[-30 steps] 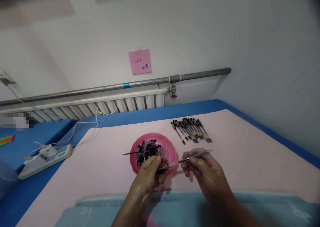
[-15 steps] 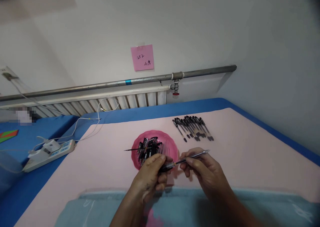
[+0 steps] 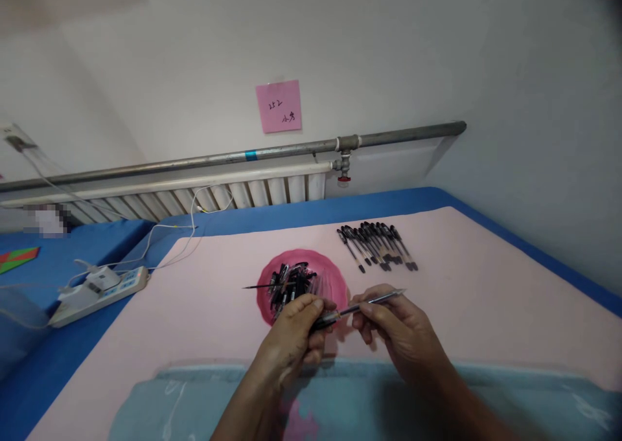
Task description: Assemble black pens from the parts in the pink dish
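My left hand [image 3: 297, 331] is closed around dark pen parts [image 3: 324, 321], mostly hidden by the fingers. Between the thumb and fingers of my right hand [image 3: 396, 324] is a slim pen refill [image 3: 383, 297], its pale pointed end aimed up and right. The refill's dark other end reaches the parts in my left hand; whether it sits inside them I cannot tell. Just behind my left hand stands a pink scalloped bowl [image 3: 337, 279] holding many black and clear pen parts [image 3: 291, 282]. One thin black refill [image 3: 255, 287] sticks out over the bowl's left rim.
Capped black pens [image 3: 376, 243] lie in a row behind my right hand. A pink sheet [image 3: 486, 285] covers the blue table [image 3: 389, 195]. At left are a power strip [image 3: 104, 298] and white cables. A radiator [image 3: 272, 190] and pipe [image 3: 204, 162] run along the wall.
The camera view has shifted slightly. Both hands keep their grip on the pen parts, with almost no movement between them.
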The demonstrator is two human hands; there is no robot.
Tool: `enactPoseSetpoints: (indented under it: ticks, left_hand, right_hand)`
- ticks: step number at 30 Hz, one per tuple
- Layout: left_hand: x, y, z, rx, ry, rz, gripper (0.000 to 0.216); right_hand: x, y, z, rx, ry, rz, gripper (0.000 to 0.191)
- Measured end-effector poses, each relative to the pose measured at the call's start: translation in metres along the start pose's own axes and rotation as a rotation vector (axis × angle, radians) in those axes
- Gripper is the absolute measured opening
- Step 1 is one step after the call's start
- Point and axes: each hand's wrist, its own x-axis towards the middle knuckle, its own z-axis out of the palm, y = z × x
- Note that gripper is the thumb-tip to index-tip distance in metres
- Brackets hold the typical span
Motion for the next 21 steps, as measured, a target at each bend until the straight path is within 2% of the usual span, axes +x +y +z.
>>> enactPoseSetpoints:
  ticks: [14,21]
  left_hand:
    - [-0.0002,-0.0016,0.0024,0.022,0.006,0.037,0.035]
    - [-0.0034,0.001,0.0029,-0.028,-0.014,-0.02,0.034]
  right_hand:
    - [-0.0019,-0.008,0.0041,0.079,-0.012,0.008,0.01]
    - [-0.0003,-0.0063,0.0015,0.13,-0.024,0.037,0.01]
